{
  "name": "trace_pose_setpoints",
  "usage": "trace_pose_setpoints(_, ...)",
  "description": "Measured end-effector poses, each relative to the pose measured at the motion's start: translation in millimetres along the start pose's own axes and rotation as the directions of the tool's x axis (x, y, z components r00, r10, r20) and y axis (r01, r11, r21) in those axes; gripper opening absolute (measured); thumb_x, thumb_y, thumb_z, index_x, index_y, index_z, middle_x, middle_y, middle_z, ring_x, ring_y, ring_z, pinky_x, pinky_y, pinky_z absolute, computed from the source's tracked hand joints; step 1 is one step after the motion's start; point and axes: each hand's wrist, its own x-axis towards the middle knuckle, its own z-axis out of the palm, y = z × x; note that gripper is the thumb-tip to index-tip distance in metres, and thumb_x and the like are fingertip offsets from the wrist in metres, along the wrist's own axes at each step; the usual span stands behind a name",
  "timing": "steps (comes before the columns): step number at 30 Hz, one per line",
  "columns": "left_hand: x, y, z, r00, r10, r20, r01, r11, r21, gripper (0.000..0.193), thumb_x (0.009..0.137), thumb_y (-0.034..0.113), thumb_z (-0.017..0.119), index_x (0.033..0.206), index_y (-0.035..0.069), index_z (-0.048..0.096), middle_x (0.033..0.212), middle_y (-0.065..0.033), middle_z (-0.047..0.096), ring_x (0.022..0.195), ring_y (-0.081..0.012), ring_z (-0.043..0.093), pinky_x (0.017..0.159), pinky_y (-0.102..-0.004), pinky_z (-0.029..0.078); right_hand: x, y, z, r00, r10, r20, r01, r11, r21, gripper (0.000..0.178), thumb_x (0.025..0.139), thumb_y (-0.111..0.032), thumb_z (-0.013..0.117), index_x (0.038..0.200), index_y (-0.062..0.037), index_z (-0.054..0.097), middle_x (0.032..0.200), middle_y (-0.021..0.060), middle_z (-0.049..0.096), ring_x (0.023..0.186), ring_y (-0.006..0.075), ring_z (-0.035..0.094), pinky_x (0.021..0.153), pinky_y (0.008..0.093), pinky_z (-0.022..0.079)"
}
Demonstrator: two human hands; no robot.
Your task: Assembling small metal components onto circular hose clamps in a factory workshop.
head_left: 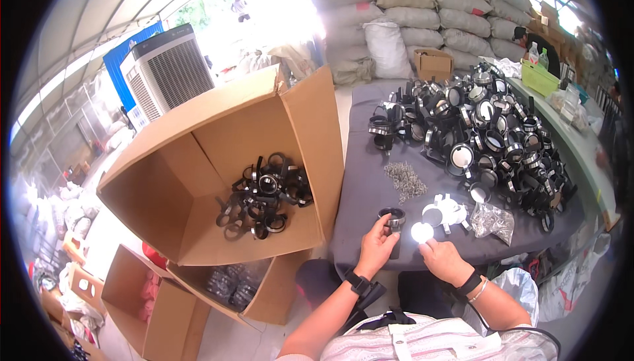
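Note:
My left hand point(378, 247) is closed around a black ring-shaped part with a silver band and a handle point(393, 214), held upright near the table's front edge. Between the fingers of my right hand point(446, 262) is a round white disc point(421, 231), glaring brightly. Just beyond it lies a small pile of white plastic pieces point(452, 212) with round faces and short stems. A clear bag of small metal parts point(492, 222) rests to the right of that pile. Loose small metal parts point(405, 181) are spread farther back on the dark cloth.
A large heap of black and silver ring parts point(489, 130) covers the table's point(360, 143) far right. At left stands an open cardboard box point(155, 196) with similar black parts inside. Lower boxes point(178, 315) sit beneath it. Stacked sacks point(409, 18) line the back.

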Motion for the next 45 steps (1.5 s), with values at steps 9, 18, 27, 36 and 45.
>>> trace_pose_setpoints(9,1.1,-8.1,0.4,0.999,0.033,-0.027,-0.033,0.999,0.011,0.050,0.084,0.002,0.060,0.132,0.000,0.044,0.093,-0.0035,0.060,0.077,-0.0043,0.057,0.068,-0.0201,0.047,-1.5,1.4,3.4,0.983,-0.052,-0.178,0.068,0.994,0.086,0.024,0.068,-0.003,0.059,0.092,-0.0009,0.060,0.077,0.0096,0.051,0.065,0.0244,0.056,0.057,0.0352,0.048)
trace_pose_setpoints(18,7.2,-10.1,-0.6,1.000,-0.014,-0.028,0.014,1.000,0.005,0.061,0.082,-0.002,0.061,0.138,0.000,0.035,0.090,-0.0028,0.056,0.073,-0.0048,0.052,0.066,-0.0185,0.045,27.7,10.7,-0.9,0.908,0.164,-0.385,-0.080,0.971,0.226,0.016,0.072,0.000,0.058,0.087,-0.0017,0.055,0.084,0.0147,0.057,0.076,0.0327,0.057,0.063,0.0401,0.047)
trace_pose_setpoints(27,4.7,-4.8,-3.7,1.000,0.024,0.017,-0.024,1.000,0.016,0.079,0.080,-0.005,0.060,0.146,0.006,0.019,0.088,-0.0020,0.056,0.062,-0.0012,0.045,0.053,-0.0162,0.039,88.8,7.5,24.3,0.891,0.208,-0.403,0.009,0.880,0.476,0.009,0.077,0.000,0.061,0.083,-0.0005,0.054,0.081,0.0120,0.060,0.074,0.0299,0.060,0.063,0.0365,0.050)
trace_pose_setpoints(36,5.8,-10.4,-3.9,0.999,0.036,0.005,-0.036,0.999,0.012,0.071,0.078,-0.004,0.063,0.142,0.001,0.031,0.086,-0.0009,0.055,0.064,-0.0018,0.044,0.061,-0.0165,0.042,81.7,5.8,34.6,0.916,0.147,-0.373,0.014,0.918,0.395,0.010,0.075,0.000,0.059,0.083,0.0004,0.053,0.086,0.0119,0.061,0.079,0.0297,0.061,0.065,0.0369,0.051)
trace_pose_setpoints(45,6.1,-13.3,-3.7,0.998,0.055,-0.004,-0.055,0.998,0.015,0.066,0.078,-0.002,0.063,0.138,0.000,0.036,0.084,0.0004,0.054,0.062,-0.0007,0.043,0.059,-0.0161,0.041,81.5,2.8,35.6,0.900,0.188,-0.393,-0.016,0.915,0.403,0.016,0.069,0.000,0.059,0.084,-0.0001,0.054,0.087,0.0127,0.061,0.080,0.0296,0.062,0.066,0.0362,0.052)
